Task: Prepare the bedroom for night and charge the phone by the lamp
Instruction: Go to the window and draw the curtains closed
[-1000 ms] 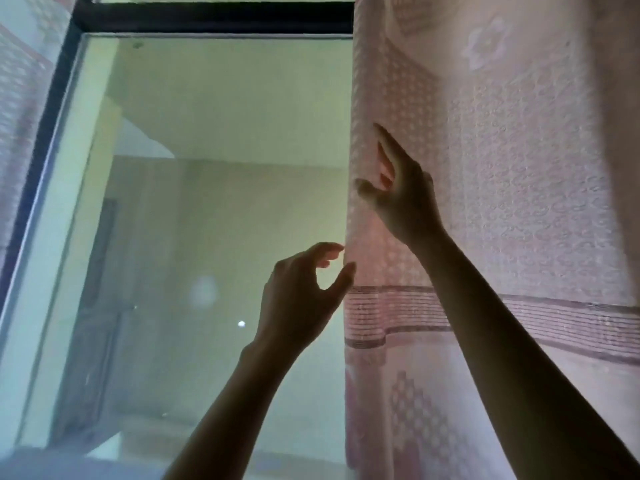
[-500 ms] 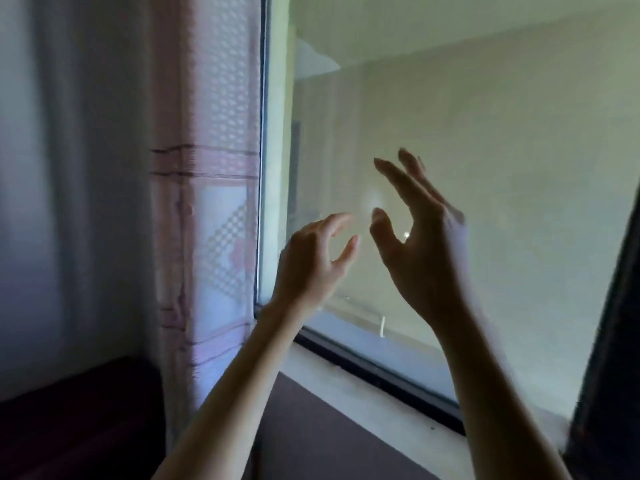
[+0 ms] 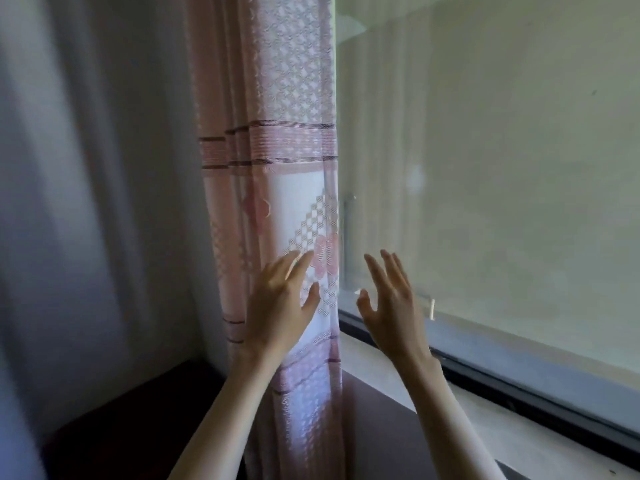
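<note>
1. Pink patterned curtain (image 3: 277,174): hangs bunched at the left edge of the window pane (image 3: 502,168), which stands uncovered.
2. Step in hand, as judged: closing the curtain for night. The next move calls for a grasp on its free edge and a pull rightward across the glass.
3. Left hand (image 3: 280,306): raised, fingers straight and spread in front of the cloth; contact cannot be confirmed, nothing gripped.
4. Right hand (image 3: 391,306): raised before the glass, just beside the curtain edge, fingers spread, holding nothing.
5. Dark sill (image 3: 519,386): runs below both forearms.
</note>
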Tool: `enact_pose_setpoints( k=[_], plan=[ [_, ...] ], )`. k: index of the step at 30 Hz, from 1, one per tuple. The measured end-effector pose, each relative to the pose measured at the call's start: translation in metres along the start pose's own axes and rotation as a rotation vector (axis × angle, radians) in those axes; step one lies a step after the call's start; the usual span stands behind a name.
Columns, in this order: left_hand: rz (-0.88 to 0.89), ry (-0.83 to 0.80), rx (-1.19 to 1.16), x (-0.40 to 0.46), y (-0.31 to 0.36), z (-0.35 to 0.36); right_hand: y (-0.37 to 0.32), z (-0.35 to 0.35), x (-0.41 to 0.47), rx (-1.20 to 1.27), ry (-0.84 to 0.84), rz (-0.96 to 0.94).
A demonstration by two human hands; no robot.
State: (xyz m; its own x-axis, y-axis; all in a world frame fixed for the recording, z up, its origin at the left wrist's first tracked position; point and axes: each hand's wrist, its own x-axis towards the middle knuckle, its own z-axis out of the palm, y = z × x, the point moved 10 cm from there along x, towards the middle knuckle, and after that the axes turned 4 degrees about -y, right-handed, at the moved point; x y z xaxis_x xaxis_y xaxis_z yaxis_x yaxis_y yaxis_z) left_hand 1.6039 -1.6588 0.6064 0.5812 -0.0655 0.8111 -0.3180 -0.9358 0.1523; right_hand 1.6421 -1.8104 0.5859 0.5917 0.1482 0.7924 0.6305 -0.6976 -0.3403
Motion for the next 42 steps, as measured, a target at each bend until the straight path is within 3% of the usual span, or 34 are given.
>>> enact_pose_setpoints(
  k=[5,8,14,18,24,27,33,42],
  plan=[
    [-0.038,0.049,0.032,0.006,-0.059,0.007,0.004,0.083,-0.002,-0.010,-0.137,0.028],
    [-0.046,0.144,0.045,0.035,-0.077,-0.002,-0.012,0.111,0.005,0.033,-0.137,-0.027],
    [0.123,0.327,0.087,0.134,-0.053,-0.058,-0.077,0.101,0.083,0.303,-0.028,-0.130],
    [0.195,0.378,0.033,0.213,-0.049,-0.093,-0.108,0.078,0.150,0.303,0.119,-0.179],
    [0.198,0.385,-0.062,0.303,-0.037,-0.141,-0.111,0.076,0.208,0.279,0.300,-0.042],
    [0.181,0.415,-0.083,0.325,-0.039,-0.156,-0.102,0.079,0.220,0.264,0.306,0.034],
    [0.286,0.538,-0.324,0.328,-0.005,-0.175,-0.101,0.008,0.196,0.090,0.700,-0.089],
    [0.436,0.587,-0.595,0.310,0.137,-0.197,-0.082,-0.134,0.150,-0.260,0.886,-0.108]
  ],
)
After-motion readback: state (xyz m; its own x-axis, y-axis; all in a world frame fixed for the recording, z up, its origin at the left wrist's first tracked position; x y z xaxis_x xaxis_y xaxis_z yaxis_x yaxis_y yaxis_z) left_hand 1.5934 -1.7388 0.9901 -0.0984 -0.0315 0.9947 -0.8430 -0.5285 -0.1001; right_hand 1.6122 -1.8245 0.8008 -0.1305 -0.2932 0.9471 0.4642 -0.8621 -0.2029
